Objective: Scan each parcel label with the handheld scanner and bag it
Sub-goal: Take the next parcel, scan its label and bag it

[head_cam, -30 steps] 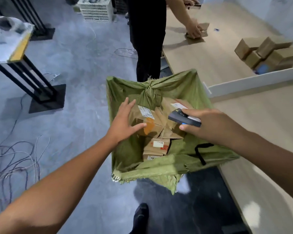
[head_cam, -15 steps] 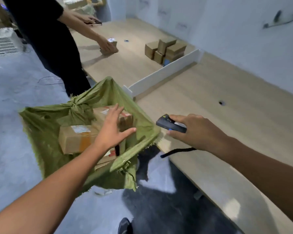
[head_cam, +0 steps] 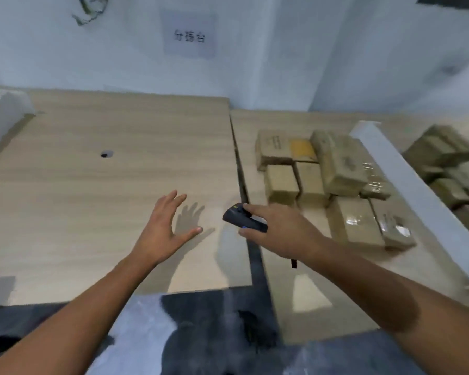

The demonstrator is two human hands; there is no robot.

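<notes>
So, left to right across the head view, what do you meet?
Small dark hole → open left hand → black handheld scanner → right hand gripping it → group of brown cardboard parcels → white divider board → further brown parcels.

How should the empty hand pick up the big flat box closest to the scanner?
Likely its near end, reaching from the person's side. The flat box lies lengthwise away from them; other parcels crowd its far end and right side, while the near end is free. The left hand is open.
</notes>
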